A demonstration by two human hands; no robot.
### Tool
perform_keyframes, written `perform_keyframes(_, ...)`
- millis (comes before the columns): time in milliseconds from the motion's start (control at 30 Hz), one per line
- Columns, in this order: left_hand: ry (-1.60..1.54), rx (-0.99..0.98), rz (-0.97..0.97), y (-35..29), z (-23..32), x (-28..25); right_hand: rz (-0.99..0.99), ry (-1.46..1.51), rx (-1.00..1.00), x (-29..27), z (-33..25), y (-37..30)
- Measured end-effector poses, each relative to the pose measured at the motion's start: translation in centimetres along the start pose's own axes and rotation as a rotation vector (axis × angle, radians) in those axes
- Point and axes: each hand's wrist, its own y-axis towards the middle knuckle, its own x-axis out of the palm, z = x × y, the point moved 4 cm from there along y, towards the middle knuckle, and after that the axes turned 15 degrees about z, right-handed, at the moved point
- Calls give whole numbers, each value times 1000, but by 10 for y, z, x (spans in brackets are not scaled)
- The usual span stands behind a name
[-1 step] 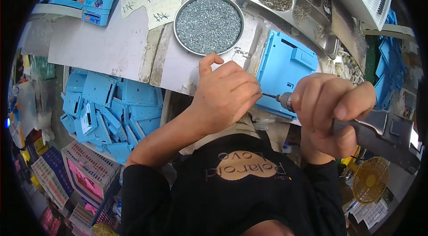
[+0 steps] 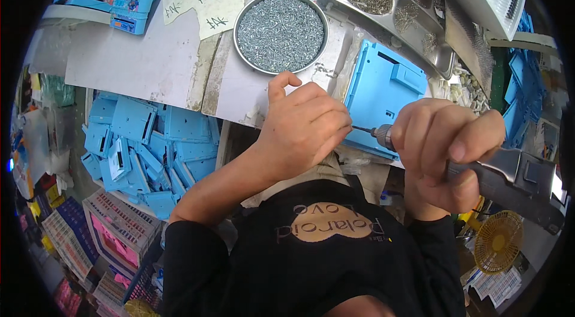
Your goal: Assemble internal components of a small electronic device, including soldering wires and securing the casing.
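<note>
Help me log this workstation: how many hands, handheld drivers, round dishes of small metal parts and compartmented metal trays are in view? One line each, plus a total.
Hands: 2 (left hand, right hand)
Handheld driver: 1, in the right hand
Round dish of small metal parts: 1
Compartmented metal tray: 1
Total: 5

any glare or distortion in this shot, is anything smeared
Head view: black corners, edges bending toward the rim; head view: bright glints on the power tool and metal tray; head view: no obvious motion blur on the blue panel.
</note>
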Motion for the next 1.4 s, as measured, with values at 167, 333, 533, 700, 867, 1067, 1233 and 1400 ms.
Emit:
perform_keyframes(167,35,-14,-84,-5,1,0,21,-16,31,2,6,-9)
perform_keyframes(333,35,-132,-126,2,-5,-14,31,-49,56,3,17,-25)
perform_keyframes(533,67,-149,-78,1,-17,-23,13,-213,-147,18,39,-37)
perform_keyframes(700,-52,-31,0,13,-21,5,-59,-383,-127,13,37,-37)
perform_keyframes(867,-96,123,-119,35,12,51,148,-309,-188,-46,-43,-28)
perform_keyframes(1067,44,160,-280,37,15,73,444,-323,-212,-127,-27,-45)
perform_keyframes(1233,87,141,-308,35,16,70,396,-432,-211,-124,-20,-30)
perform_keyframes(1400,92,154,-293,33,16,72,404,-400,-169,-129,-19,-33)
